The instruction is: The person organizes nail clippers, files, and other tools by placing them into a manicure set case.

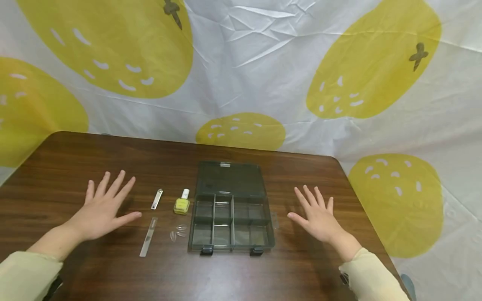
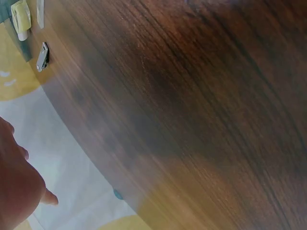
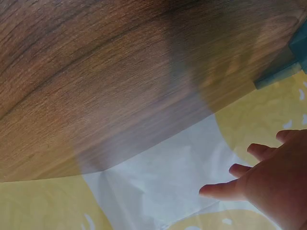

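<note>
Fingers spread, my left hand [image 1: 99, 213] is over the left of the table, holding nothing. Nearest to it are a silver nail clipper [image 1: 157, 199] and a flat, pale nail file [image 1: 148, 237]. A bottle of yellow nail polish [image 1: 181, 205] with a white cap lies beside several clear false nails [image 1: 181, 228]. At the middle sits a dark see-through compartment box [image 1: 231, 246], its lid [image 1: 231, 179] folded back and its compartments bare. My right hand [image 1: 318, 217], also spread and holding nothing, is to the right of the box.
All of this lies on a dark wooden table [image 1: 301, 276] with rounded far corners. A white cloth [image 1: 263, 83] with large yellow fruit shapes hangs behind it and along the right side. Two black latches [image 1: 206, 250] stick out from the box's near edge.
</note>
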Demonstrator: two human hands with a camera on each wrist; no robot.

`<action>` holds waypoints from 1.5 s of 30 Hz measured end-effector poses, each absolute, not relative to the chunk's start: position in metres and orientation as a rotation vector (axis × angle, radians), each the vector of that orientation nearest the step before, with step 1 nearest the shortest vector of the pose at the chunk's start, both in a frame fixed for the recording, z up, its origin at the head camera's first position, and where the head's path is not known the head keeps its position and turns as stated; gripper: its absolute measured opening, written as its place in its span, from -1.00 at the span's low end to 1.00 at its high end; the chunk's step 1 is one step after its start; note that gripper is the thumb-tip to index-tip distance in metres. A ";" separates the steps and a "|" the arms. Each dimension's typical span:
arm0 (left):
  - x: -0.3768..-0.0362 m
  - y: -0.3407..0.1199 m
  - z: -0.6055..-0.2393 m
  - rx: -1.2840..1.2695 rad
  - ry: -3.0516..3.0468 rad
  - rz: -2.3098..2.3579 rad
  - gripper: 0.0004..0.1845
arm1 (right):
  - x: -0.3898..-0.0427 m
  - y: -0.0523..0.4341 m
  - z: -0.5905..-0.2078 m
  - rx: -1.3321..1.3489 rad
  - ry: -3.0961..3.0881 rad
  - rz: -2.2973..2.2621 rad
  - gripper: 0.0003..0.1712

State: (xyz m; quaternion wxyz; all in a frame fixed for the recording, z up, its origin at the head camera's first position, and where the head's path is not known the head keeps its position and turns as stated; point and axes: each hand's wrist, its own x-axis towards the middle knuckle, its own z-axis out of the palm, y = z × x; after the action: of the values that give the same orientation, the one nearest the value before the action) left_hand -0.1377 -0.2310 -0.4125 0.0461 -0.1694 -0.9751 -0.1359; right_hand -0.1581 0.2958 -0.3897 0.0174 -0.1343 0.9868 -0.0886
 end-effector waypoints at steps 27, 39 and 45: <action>-0.152 -0.177 -0.393 -0.447 -2.957 -0.497 0.03 | -0.159 0.290 -0.384 -0.234 2.659 -0.910 -0.06; -0.157 -0.152 -0.392 -0.448 -2.982 -0.774 -0.05 | -0.158 0.281 -0.393 -0.080 2.161 -1.455 0.01; -0.163 -0.137 -0.400 -0.414 -3.033 -0.851 -0.08 | -0.154 0.278 -0.398 -0.058 1.987 -1.558 0.01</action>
State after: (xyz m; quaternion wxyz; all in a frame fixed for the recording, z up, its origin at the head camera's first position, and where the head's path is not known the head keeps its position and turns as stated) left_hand -0.1625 -0.1369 -0.3996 -0.0177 -0.1303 -0.9545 -0.2677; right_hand -0.1544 0.2780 -0.3979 0.3031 -0.0218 0.7498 -0.5878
